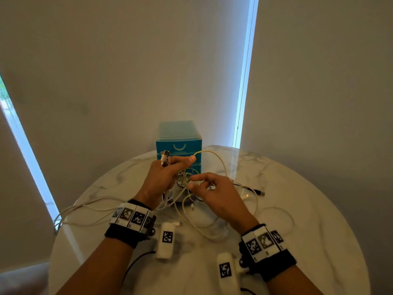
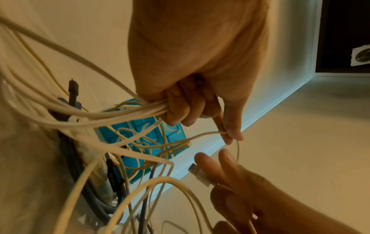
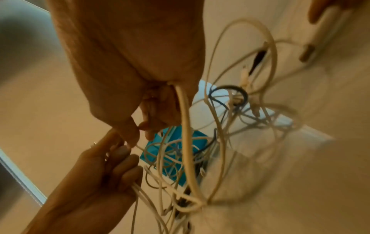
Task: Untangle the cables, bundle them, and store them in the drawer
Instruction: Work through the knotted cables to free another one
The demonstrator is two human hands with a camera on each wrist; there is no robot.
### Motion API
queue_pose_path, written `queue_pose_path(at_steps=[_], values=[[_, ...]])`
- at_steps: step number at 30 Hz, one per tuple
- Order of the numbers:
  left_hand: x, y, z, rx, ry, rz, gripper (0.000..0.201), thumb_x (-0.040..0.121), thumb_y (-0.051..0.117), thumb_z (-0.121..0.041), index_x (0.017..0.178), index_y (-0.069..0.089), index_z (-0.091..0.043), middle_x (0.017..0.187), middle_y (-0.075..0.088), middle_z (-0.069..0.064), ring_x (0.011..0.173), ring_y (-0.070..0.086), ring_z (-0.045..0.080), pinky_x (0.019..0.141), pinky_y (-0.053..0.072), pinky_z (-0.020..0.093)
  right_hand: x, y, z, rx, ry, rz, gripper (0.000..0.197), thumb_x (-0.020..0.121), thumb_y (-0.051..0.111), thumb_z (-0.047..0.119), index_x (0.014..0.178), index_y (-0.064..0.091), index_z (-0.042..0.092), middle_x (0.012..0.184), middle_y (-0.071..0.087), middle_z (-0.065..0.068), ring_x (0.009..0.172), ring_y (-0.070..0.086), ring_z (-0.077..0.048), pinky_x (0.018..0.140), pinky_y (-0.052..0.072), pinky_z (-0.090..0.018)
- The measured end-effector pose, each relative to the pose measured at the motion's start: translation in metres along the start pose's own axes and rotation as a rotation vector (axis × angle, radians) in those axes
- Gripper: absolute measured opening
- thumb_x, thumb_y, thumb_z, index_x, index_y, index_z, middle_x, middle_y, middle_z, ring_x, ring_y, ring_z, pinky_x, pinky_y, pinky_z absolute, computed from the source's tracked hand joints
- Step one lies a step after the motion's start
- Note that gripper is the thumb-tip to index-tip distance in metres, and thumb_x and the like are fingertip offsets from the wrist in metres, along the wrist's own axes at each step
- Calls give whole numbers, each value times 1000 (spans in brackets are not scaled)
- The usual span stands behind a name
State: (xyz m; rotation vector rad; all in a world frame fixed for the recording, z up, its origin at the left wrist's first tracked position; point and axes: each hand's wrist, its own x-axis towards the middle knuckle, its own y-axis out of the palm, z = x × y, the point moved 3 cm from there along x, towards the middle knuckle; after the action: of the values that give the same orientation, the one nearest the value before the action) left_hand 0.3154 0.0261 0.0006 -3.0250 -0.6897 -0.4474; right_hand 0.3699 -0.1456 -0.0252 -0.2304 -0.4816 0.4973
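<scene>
- Untangling is the step in hand, by my reading: the cables (image 1: 187,184) are one knotted mass held up just in front of the blue drawer unit (image 1: 178,145), with loose loops trailing over the marble worktop (image 1: 297,188) on both sides of it.
- The left hand (image 1: 163,175) grips a sheaf of white cables in its curled fingers (image 2: 180,109), several plugs (image 1: 164,157) sticking up above the fist; its thumb and forefinger also pinch a thin yellowish cable (image 1: 212,155) that arches away to the right across the drawer unit's front.
- The right hand (image 1: 214,194) sits just right of the knot, on the near side of the drawer unit. Its palm fingers are curled round a white cable (image 3: 186,142), while the forefinger and thumb reach toward the knot, touching or nearly touching it; I cannot tell which.
- A silver USB plug (image 2: 198,173) lies against the right hand's outstretched fingers in the left wrist view.
- Next, I judge, one strand must be picked from the knot and drawn free while the left hand anchors the rest; bundling is not begun, and the drawers all appear closed.
</scene>
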Motion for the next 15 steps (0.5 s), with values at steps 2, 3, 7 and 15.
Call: queue_pose_path(at_steps=[2,3,7,15], values=[[-2,2,-1,21,10,23,26,94,81,-33,104,82,-9,54,57,-14,46,33,8,46,28,22,2,3,-3,59,19,-60,26,95,81,39,120,78,31,78,73,6,79,74,-3,69,51,-9],[-4,5,-3,32,23,38,24,94,81,-30,103,82,-8,57,60,-14,45,40,4,46,32,19,4,4,-3,88,9,-85,29,95,81,41,122,77,32,79,74,4,79,74,-5,69,52,-10],[-8,15,-6,35,56,74,23,95,79,-16,109,80,1,79,77,-6,50,60,-5,50,44,6,10,12,-8,52,-2,-97,19,96,78,43,109,84,30,85,78,5,81,74,-7,71,53,-14],[6,-1,4,209,52,52,25,85,90,-31,108,84,-21,95,82,-16,88,75,-4,81,56,16,14,-26,-7,329,74,-437,13,98,78,36,92,83,27,99,82,4,79,71,-11,77,58,-33]])
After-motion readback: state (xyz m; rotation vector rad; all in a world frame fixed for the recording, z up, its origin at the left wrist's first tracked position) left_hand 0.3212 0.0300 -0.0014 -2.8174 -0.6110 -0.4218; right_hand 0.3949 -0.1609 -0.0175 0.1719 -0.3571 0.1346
